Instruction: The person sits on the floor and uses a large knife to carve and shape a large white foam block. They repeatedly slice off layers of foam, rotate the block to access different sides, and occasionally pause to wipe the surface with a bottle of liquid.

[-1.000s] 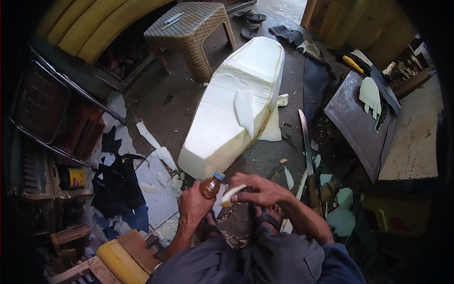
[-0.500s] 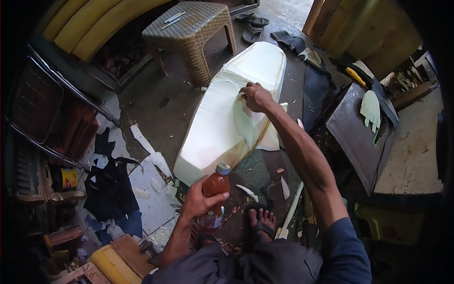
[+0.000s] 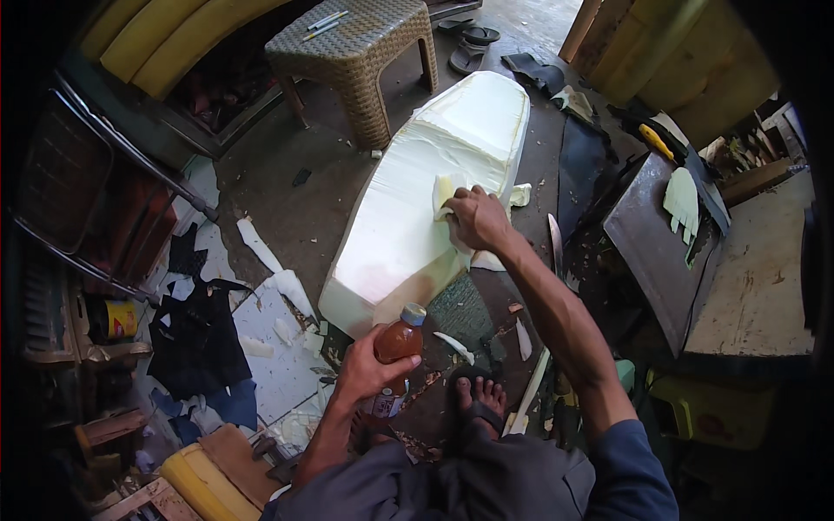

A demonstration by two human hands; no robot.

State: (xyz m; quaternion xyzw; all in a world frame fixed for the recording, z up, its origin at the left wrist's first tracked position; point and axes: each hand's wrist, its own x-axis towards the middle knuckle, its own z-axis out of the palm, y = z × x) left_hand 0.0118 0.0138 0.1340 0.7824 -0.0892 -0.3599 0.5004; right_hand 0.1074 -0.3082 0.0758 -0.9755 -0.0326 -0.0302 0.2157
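A long white carved foam block (image 3: 382,226) lies at twelve o'clock on the dark floor (image 3: 252,187). Over it, near one o'clock, the right hand (image 3: 482,219) has its grip closed on a thin, pale foam offcut (image 3: 444,188), likely light, soft and tearable, best pinched at its thickest edge. Near seven o'clock, the left hand (image 3: 365,363) wraps an amber-filled plastic bottle (image 3: 398,344), probably heavier and smooth, best held round its middle.

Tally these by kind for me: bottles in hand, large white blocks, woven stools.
Bottles in hand: 1, in the left hand
Large white blocks: 1
Woven stools: 1
Total: 3
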